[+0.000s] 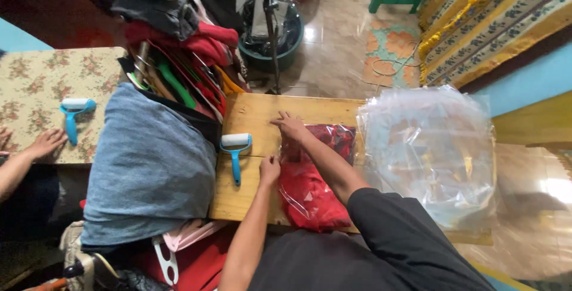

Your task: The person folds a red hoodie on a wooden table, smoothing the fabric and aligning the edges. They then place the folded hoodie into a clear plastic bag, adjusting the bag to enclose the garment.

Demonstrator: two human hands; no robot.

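A folded red garment in a clear plastic bag (310,189) lies on a wooden table (256,115). My left hand (269,170) pinches the bag's left edge near its middle. My right hand (290,126) presses flat on the bag's far left corner, fingers spread. A blue-handled lint roller (235,151) with a white roll lies on the wood just left of my hands, untouched.
A stack of clear plastic bags (429,148) covers the table's right side. A folded blue-grey cloth (149,166) and hangers with garments (179,73) sit to the left. Another person's hand (44,143) rests on a floral table by a second lint roller (72,115).
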